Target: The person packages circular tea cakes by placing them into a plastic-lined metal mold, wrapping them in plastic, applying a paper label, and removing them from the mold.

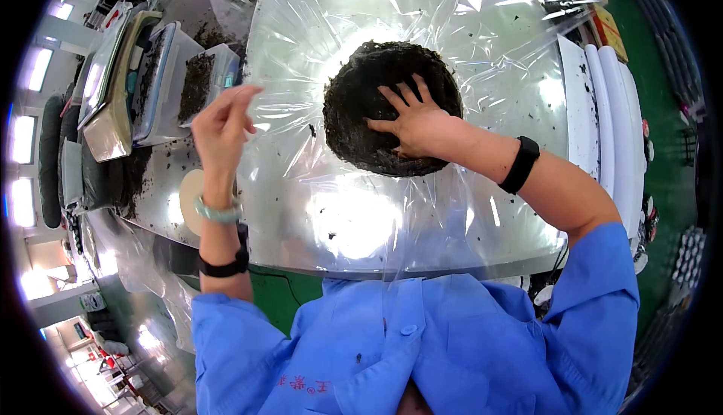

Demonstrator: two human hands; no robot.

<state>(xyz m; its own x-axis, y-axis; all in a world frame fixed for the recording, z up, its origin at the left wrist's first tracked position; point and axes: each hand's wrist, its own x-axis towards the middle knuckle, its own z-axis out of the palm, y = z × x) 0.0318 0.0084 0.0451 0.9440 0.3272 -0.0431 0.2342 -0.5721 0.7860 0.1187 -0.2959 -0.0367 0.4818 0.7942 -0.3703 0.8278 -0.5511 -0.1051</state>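
Note:
A round, thick mat of dark, leafy-looking material [361,144] lies on clear plastic film [301,189] in the middle of the table. My right hand [418,123] rests on it with the fingers spread, palm down. To the left of the mat, my left hand [220,125] is raised beside a clear plastic box [218,61] that has dark flakes [197,83] inside. Its fingers are bent and drawn together, slightly blurred at the tips; whatever they may pinch is too small to make out.
A larger clear bin [162,91] stands at the left, next to stacked trays [113,91]. A pale round disc [191,202] lies near my left wrist. White rolls [606,114] line the table's right edge. Dark crumbs dot the film.

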